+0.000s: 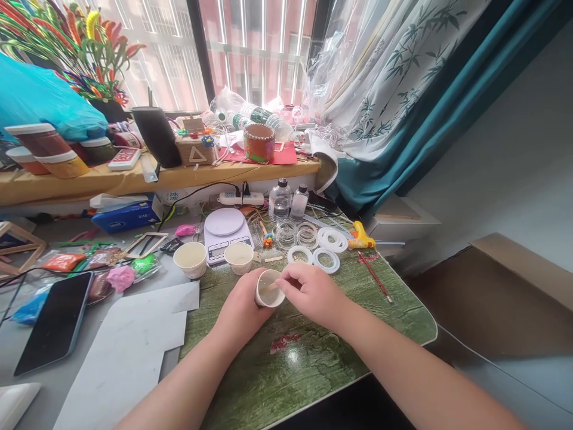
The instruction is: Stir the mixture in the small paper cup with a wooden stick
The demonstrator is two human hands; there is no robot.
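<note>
Our left grip [242, 307] curled around a small white cup [270, 296], our right grip [311, 292] pinching a thin wooden stick [269, 286], its lower end hidden inside the cup, two matching cups [190, 260] just beyond the grip, on a green wood-grain table [313, 364]

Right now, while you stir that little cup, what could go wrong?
The small white cup is held up in your left hand while your right hand works a wooden stick in it, so a hard stir could tip it and slop liquid onto the green tabletop. The nearby cup stands right beside the kitchen scale, so a bump might spill it onto the scale.
</note>
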